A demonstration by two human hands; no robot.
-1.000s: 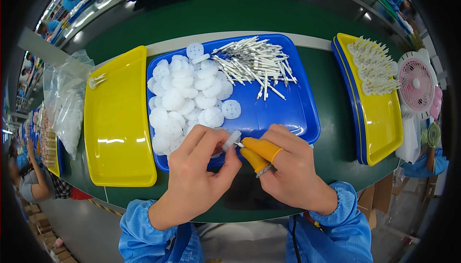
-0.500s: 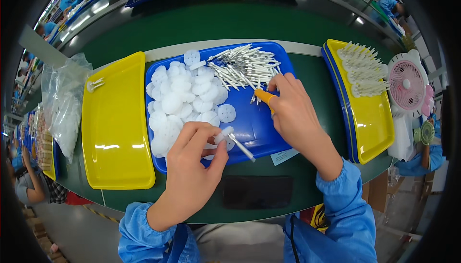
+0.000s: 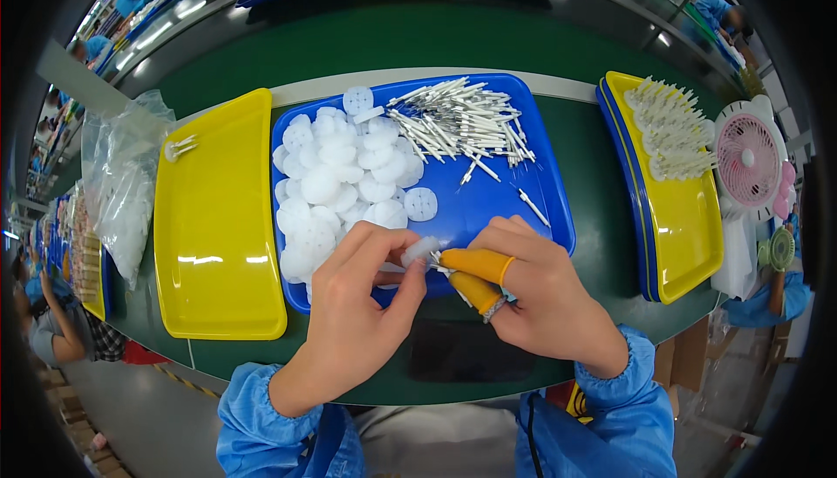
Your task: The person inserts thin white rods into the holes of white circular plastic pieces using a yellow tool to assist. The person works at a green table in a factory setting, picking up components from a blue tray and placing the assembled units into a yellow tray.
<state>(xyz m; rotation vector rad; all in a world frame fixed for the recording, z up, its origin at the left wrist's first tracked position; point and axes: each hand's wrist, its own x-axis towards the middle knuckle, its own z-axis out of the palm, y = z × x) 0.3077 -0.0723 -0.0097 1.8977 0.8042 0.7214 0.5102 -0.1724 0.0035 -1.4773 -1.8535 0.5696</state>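
Note:
My left hand [image 3: 362,290] pinches a small round white plastic disc [image 3: 420,251] between thumb and fingers, low over the front of the blue tray [image 3: 488,208]. My right hand [image 3: 554,295] has yellow finger cots on thumb and forefinger. Its closed tips meet the disc and grip a thin white stick-like piece [image 3: 440,265], mostly hidden by the fingers. A heap of similar white discs [image 3: 323,181] fills the tray's left side. Many slim white sticks with fine wire ends [image 3: 471,120] lie at its back right; one loose stick [image 3: 534,208] lies apart, nearer my right hand.
A yellow tray [image 3: 218,242] at left holds a few disc-and-stick pieces [image 3: 180,147]. Another yellow tray [image 3: 684,251] at right bears rows of them [image 3: 667,129]. Beside these are a clear bag [image 3: 122,190], a pink fan [image 3: 748,155] and a dark flat slab [image 3: 466,351].
My right hand has come from the stick pile toward me and left, and its fingertips now meet the disc in my left hand. A loose stick now shows where that hand was.

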